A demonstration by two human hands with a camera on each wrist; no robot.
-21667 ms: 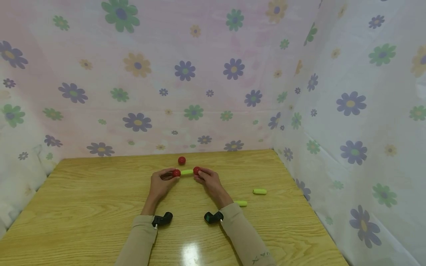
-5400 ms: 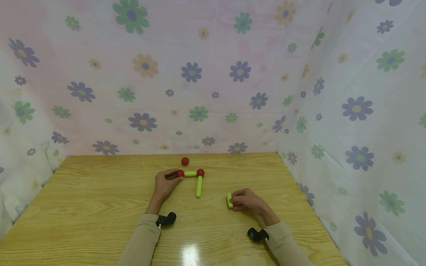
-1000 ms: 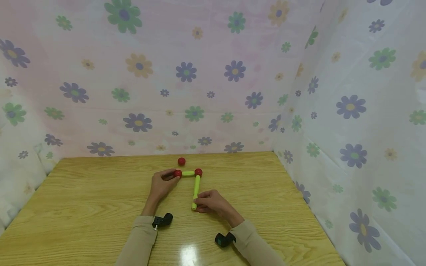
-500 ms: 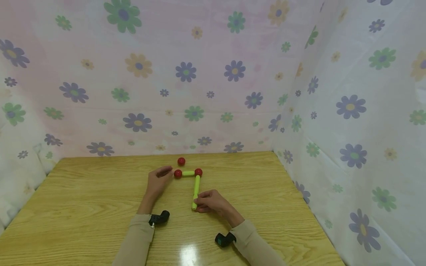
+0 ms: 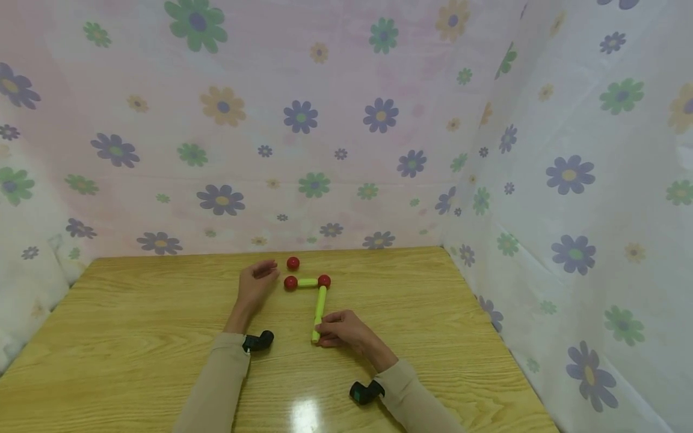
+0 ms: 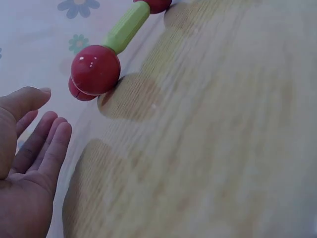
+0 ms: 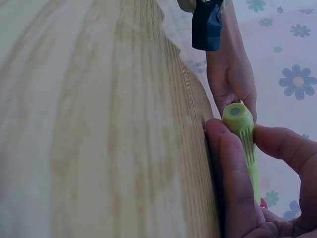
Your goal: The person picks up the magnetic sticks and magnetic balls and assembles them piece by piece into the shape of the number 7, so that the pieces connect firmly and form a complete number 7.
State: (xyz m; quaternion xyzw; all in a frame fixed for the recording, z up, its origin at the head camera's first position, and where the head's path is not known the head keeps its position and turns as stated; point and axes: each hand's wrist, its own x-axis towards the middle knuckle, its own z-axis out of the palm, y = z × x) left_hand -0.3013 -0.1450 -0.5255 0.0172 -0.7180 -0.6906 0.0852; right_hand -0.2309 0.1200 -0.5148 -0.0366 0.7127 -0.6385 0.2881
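In the head view a red ball [image 5: 290,282], a lime-green rod [image 5: 308,282] and a second red ball [image 5: 323,281] form a row. A further green rod [image 5: 321,300] runs from that second ball toward the near side. At its near end my right hand [image 5: 349,331] pinches another green rod [image 7: 238,116] between thumb and fingers; a grey disc shows in its end face. My left hand [image 5: 255,285] holds nothing, its fingers apart and just left of a loose red ball [image 5: 293,263]. In the left wrist view this loose ball [image 6: 79,92] is mostly hidden behind the row's end ball [image 6: 96,68].
The wooden table [image 5: 422,337] reaches back to a flower-printed curtain [image 5: 346,198], with another curtain side [image 5: 574,270] along the right. Black wrist cameras [image 5: 367,392] stick out from both sleeves.
My left hand has let go of the row's left ball and moved up and left, beside the loose ball. My right hand stays on its rod, which earlier lay apart at the right.
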